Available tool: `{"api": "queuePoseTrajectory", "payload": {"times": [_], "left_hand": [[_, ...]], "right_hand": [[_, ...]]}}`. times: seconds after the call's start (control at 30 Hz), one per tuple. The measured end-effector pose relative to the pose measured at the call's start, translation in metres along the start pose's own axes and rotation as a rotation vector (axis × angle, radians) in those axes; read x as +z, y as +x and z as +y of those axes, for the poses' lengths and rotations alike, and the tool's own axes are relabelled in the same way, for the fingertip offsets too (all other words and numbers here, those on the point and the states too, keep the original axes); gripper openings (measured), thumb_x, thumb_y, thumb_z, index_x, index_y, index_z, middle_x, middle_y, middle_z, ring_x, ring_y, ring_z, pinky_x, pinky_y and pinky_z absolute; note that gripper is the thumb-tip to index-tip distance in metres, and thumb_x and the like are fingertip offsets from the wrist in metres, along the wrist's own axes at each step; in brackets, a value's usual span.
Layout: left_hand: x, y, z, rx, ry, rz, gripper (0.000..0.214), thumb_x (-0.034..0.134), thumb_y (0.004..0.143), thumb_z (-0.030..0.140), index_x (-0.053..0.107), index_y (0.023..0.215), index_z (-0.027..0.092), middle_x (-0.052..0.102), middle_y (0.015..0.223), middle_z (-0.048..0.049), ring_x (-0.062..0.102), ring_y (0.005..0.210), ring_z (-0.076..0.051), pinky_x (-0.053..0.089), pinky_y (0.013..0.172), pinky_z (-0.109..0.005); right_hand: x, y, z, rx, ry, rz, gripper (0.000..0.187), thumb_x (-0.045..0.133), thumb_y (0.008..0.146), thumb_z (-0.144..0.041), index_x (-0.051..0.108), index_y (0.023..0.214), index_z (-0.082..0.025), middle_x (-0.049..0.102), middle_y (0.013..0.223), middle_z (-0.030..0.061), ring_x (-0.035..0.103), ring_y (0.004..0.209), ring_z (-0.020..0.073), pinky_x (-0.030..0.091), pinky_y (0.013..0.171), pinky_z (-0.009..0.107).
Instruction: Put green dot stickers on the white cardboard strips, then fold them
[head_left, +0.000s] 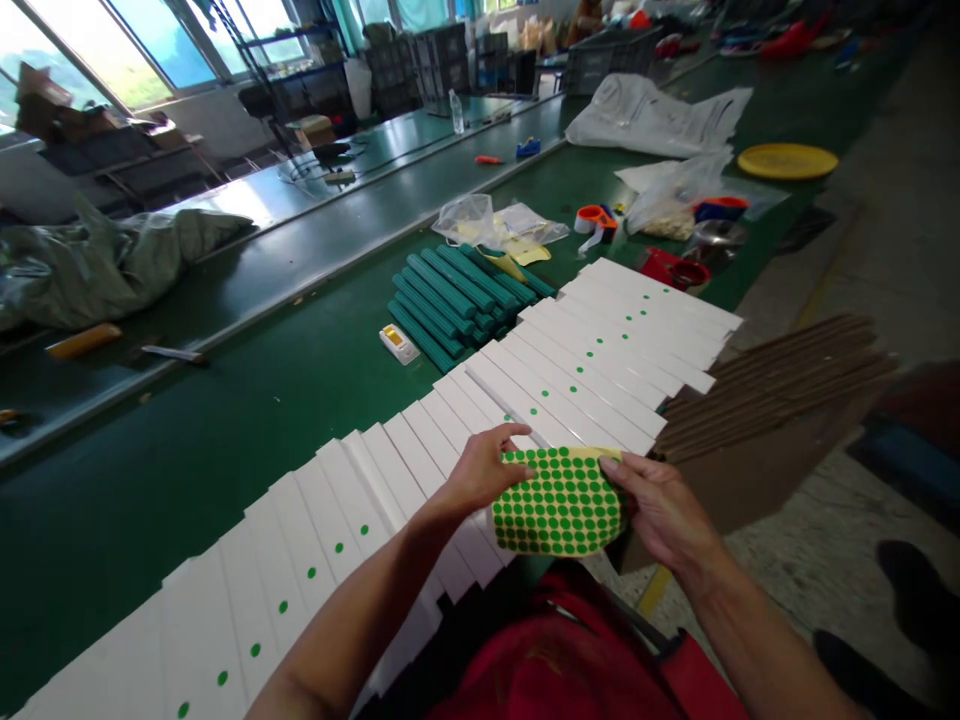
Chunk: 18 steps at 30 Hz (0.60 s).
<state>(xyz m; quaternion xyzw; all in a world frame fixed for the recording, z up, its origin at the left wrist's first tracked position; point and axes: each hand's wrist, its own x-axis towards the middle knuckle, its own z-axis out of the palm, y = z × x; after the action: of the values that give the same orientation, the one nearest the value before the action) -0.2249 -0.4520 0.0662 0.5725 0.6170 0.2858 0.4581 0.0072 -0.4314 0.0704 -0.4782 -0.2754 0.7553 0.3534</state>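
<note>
A sheet of green dot stickers (559, 503) is held clamped by the left hand (480, 472) and right hand (660, 510) above dotted white strips (330, 500)

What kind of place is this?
Probably a small factory workshop: a long green workbench, rows of white strips marked with green dots, and a sheet of green dot stickers.

Long slats (577, 370) lie overlapped in a row along the near edge of the workbench (187, 500), with a sticker sheet (559, 502) held just above them. Behind the slats, toward the bench's middle, sits a heap of bars (450, 295), a plastic bag (472, 220) just beyond it. Farther along stands a tape dispenser (596, 225). Cardboard strips (772, 385) jut past the bench's near edge, beside the slats.
</note>
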Motion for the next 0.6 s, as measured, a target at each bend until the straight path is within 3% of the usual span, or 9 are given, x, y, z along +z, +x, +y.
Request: {"api": "queuePoseTrajectory", "payload": {"times": [0.1, 0.2, 0.4, 0.5, 0.6], "left_hand": [[-0.016, -0.021, -0.008, -0.066, -0.077, 0.090, 0.061, 0.073, 0.065, 0.018, 0.061, 0.125, 0.022, 0.060, 0.070, 0.0047, 0.057, 0.066, -0.011, 0.045, 0.065, -0.022], [-0.032, -0.037, -0.013, -0.110, -0.140, 0.101, 0.067, 0.075, 0.064, 0.020, 0.059, 0.129, 0.020, 0.056, 0.063, 0.0063, 0.054, 0.060, -0.009, 0.044, 0.061, -0.021], [-0.051, -0.066, -0.032, -0.173, -0.218, 0.141, 0.067, 0.075, 0.065, 0.024, 0.057, 0.129, 0.018, 0.058, 0.062, 0.0049, 0.061, 0.067, -0.014, 0.046, 0.062, -0.023], [-0.058, -0.078, -0.035, -0.175, -0.103, 0.152, 0.062, 0.074, 0.068, 0.030, 0.058, 0.127, 0.019, 0.064, 0.069, 0.0017, 0.064, 0.078, -0.018, 0.048, 0.069, -0.026], [-0.063, -0.085, -0.029, -0.120, 0.139, 0.161, 0.057, 0.075, 0.068, 0.040, 0.065, 0.120, 0.021, 0.070, 0.091, -0.0031, 0.064, 0.087, -0.019, 0.048, 0.078, -0.029]], "right_hand": [[0.020, 0.004, 0.010, 0.083, 0.025, -0.078, 0.036, 0.085, 0.066, -0.027, 0.076, 0.097, -0.013, 0.077, 0.083, 0.0102, 0.071, 0.069, 0.0180, 0.055, 0.066, 0.024], [0.042, 0.003, 0.017, 0.124, 0.013, -0.142, 0.050, 0.087, 0.062, -0.022, 0.072, 0.109, -0.018, 0.077, 0.088, 0.0088, 0.071, 0.072, 0.0185, 0.056, 0.068, 0.026], [0.083, 0.003, 0.031, 0.124, -0.118, -0.213, 0.028, 0.085, 0.063, -0.028, 0.077, 0.084, -0.011, 0.075, 0.071, 0.0090, 0.069, 0.061, 0.0199, 0.055, 0.062, 0.028], [0.094, 0.005, 0.040, 0.085, -0.193, -0.206, 0.027, 0.084, 0.064, -0.032, 0.076, 0.081, -0.013, 0.074, 0.069, 0.0075, 0.068, 0.062, 0.0204, 0.054, 0.060, 0.028], [0.099, 0.006, 0.050, 0.055, -0.282, -0.243, 0.026, 0.082, 0.065, -0.036, 0.074, 0.076, -0.014, 0.072, 0.065, 0.0051, 0.066, 0.059, 0.0191, 0.051, 0.056, 0.027]]}}
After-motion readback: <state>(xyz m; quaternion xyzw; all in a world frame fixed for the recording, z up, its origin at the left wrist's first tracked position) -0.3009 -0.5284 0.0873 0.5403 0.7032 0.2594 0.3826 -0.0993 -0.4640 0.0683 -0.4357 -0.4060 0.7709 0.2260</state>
